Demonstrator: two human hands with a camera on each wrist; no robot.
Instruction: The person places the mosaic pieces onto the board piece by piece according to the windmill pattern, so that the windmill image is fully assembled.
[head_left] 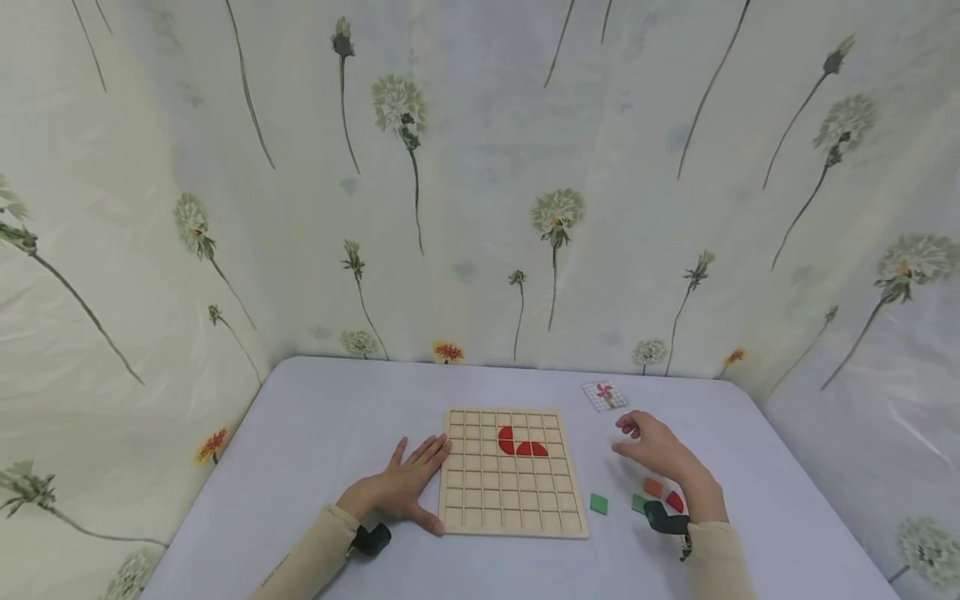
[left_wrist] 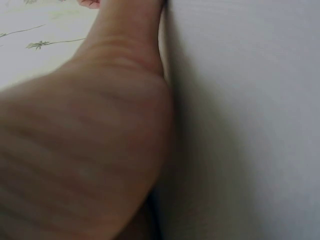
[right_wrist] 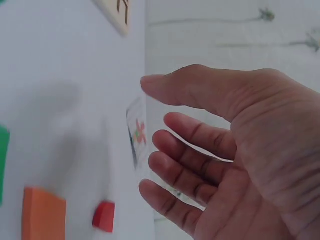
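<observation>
Grid board [head_left: 512, 481] against left grip [head_left: 408, 485]

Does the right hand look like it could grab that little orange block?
Probably yes. The right hand holds nothing, and the orange block lies near it on the table with nothing on top, so the way looks free.

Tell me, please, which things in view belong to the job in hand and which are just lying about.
Likely part of the job:
gridded wooden board, left hand at its edge
red pieces on the board
loose green pieces, orange piece, loose red piece
picture card

Apparently just there:
flowered backdrop
pale tabletop
black wrist devices
</observation>
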